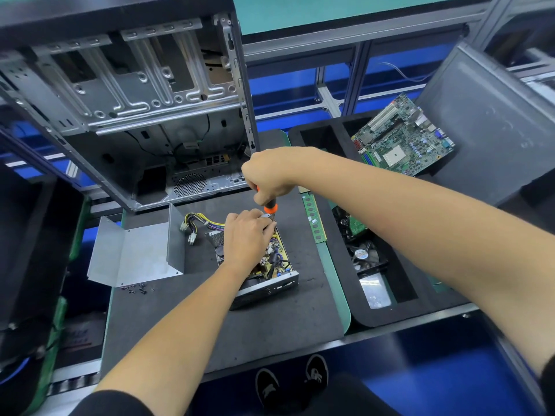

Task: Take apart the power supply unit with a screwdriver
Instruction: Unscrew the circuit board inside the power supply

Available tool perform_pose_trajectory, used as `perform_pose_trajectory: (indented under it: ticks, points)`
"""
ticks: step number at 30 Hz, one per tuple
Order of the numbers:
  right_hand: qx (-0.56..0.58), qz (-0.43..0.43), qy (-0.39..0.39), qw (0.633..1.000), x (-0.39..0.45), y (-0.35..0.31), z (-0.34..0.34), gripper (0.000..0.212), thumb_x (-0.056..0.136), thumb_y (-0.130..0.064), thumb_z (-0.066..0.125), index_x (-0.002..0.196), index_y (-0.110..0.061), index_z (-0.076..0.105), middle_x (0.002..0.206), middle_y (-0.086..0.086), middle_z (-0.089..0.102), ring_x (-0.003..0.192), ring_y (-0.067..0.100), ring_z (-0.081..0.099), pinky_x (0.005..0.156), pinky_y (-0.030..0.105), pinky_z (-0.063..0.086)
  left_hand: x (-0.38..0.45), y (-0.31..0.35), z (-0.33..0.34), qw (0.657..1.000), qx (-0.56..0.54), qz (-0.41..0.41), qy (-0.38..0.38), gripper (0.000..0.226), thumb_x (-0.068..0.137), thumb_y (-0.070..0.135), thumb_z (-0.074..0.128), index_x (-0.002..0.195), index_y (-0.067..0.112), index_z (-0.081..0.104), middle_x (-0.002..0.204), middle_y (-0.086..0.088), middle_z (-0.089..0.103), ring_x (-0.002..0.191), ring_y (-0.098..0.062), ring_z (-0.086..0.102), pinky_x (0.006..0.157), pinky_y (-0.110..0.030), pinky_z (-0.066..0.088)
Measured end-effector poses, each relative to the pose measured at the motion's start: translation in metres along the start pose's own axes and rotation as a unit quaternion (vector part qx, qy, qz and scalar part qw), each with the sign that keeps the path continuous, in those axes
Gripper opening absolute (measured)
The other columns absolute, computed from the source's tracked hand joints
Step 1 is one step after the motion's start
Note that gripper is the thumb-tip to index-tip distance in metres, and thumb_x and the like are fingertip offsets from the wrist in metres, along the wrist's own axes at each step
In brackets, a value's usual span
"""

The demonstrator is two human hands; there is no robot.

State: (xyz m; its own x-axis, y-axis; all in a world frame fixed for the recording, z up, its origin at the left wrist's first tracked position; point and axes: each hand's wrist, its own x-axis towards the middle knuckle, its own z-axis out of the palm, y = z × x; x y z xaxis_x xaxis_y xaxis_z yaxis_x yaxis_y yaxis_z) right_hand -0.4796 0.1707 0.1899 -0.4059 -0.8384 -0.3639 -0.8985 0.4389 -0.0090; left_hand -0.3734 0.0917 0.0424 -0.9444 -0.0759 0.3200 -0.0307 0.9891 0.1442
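The power supply unit lies open on a dark mat on the table, its circuit board exposed and its bundle of coloured wires trailing to the left. The right hand is wrapped around the orange-and-black handle of a screwdriver, held upright over the unit's far end. The left hand rests on the board with its fingers curled near the screwdriver's tip; whether they pinch anything cannot be told. The bent metal cover lies to the left, with loose screws beside it. No writing on the unit can be read.
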Motion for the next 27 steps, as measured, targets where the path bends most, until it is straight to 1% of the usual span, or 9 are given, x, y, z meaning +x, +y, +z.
perform_pose_trajectory:
  ticks: [5,13,20,23,27]
  points:
    - [0.01,-0.002,0.019,1.0,-0.0013,0.0021,0.0026,0.04,0.084,-0.025,0.063,0.055,-0.011,0.04,0.051,0.002,0.038,0.047,0.018,0.03,0.044,0.025,0.027,-0.0006,-0.0011,0.0011,1.0,0.001,-0.002,-0.005,0.027,0.089,0.027,0.062,0.065,0.02,0.071,0.062,0.005,0.056,0.06,-0.021,0.05,0.061,-0.033,0.027]
    - [0.024,0.001,0.03,0.999,-0.003,0.0046,0.0039,0.038,0.082,-0.025,0.063,0.055,-0.012,0.04,0.051,0.002,0.039,0.048,0.018,0.032,0.046,0.026,0.029,-0.0006,-0.0011,0.0016,1.0,0.002,-0.002,-0.008,0.028,0.09,0.027,0.061,0.065,0.019,0.071,0.064,0.004,0.058,0.06,-0.021,0.05,0.062,-0.033,0.026]
    - [0.021,0.003,0.034,0.999,-0.0044,0.0022,0.0055,0.037,0.08,-0.023,0.063,0.053,-0.012,0.04,0.05,0.001,0.036,0.046,0.017,0.029,0.044,0.025,0.026,-0.0009,-0.0009,0.001,1.0,0.007,-0.001,-0.006,0.027,0.089,0.026,0.064,0.064,0.019,0.07,0.061,0.004,0.055,0.058,-0.022,0.05,0.061,-0.033,0.029]
    - [0.021,0.001,0.033,0.999,-0.0048,0.0015,0.0066,0.039,0.082,-0.024,0.063,0.053,-0.012,0.04,0.049,0.0,0.036,0.045,0.016,0.029,0.044,0.024,0.027,-0.0013,-0.0004,0.001,1.0,0.008,-0.002,-0.009,0.026,0.089,0.027,0.063,0.065,0.019,0.071,0.062,0.003,0.057,0.059,-0.023,0.052,0.062,-0.035,0.031]
    - [0.045,0.01,0.028,0.999,-0.0058,0.0063,0.0038,0.039,0.081,-0.024,0.063,0.053,-0.012,0.039,0.05,0.001,0.038,0.048,0.019,0.03,0.044,0.025,0.026,-0.0012,-0.0007,0.0007,1.0,0.007,-0.001,-0.01,0.027,0.089,0.024,0.062,0.063,0.019,0.07,0.062,0.002,0.056,0.059,-0.025,0.051,0.06,-0.036,0.031]
